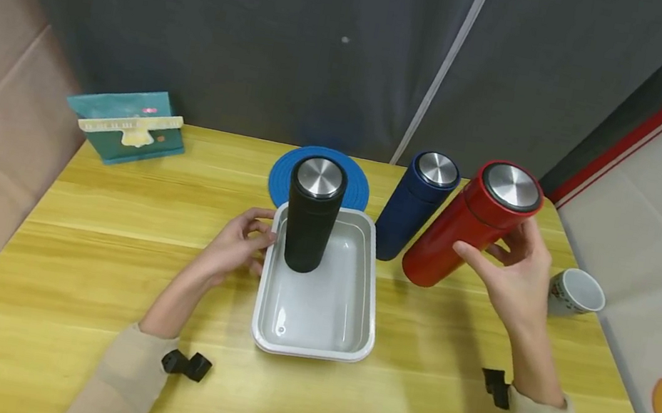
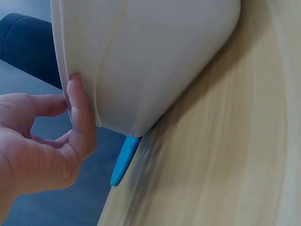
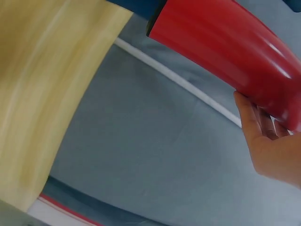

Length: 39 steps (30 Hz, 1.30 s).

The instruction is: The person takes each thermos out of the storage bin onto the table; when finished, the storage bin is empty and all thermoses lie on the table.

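My left hand (image 1: 239,242) pinches the left rim of a white plastic container (image 1: 308,352) between thumb and fingers, as the left wrist view shows closely. Inside the container, toward its back, a black thermos (image 1: 309,232) with a steel-topped lid stands upright. To the right, my right hand (image 1: 514,282) grips a red thermos (image 1: 460,230) around its upper body, thumb on the near side. That thermos leans in the head view, and its dark base (image 3: 155,19) shows in the right wrist view. Just left of it stands a blue thermos (image 1: 410,208), which the red one partly overlaps.
Behind the container lies a round blue mat (image 1: 360,186), partly covered. A teal bag (image 1: 135,132) with a cream band sits at the back left of the wooden table (image 1: 68,266). Near the right edge is a patterned white cup (image 1: 577,292). A grey curtain (image 1: 235,32) hangs behind.
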{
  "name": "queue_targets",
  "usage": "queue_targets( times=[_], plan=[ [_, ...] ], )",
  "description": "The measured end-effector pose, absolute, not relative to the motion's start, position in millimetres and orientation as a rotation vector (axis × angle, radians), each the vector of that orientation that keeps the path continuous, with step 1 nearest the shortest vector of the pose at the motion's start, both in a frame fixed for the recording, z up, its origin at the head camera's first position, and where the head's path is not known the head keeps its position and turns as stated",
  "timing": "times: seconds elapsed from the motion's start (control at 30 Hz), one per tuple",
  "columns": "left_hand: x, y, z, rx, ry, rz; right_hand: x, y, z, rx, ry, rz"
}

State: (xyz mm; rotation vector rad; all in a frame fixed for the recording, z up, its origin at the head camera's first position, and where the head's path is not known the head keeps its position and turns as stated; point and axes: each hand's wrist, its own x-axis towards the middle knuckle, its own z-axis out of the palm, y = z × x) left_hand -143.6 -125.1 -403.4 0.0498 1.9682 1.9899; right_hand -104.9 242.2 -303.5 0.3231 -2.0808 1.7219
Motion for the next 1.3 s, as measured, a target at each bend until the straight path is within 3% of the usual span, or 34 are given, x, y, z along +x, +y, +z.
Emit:
queue_targets(
  times=[0.43, 0.7, 1.3],
  plan=[
    [-141.3, -126.4, -402.5, 0.046, 1.973, 1.972, -133.6, 262.4, -329.0, 0.163, -2.319, 1.514],
    [-141.9, -126.8, -402.3, 0.042, 1.966, 1.980, -151.2, 265.8, -340.7, 0.158, -2.265, 1.627],
    [-142.1, -128.2, -402.5, 0.050, 1.977, 1.958, -158.8, 266.3, -353.7, 0.137, -2.303, 1.610]
  ],
)
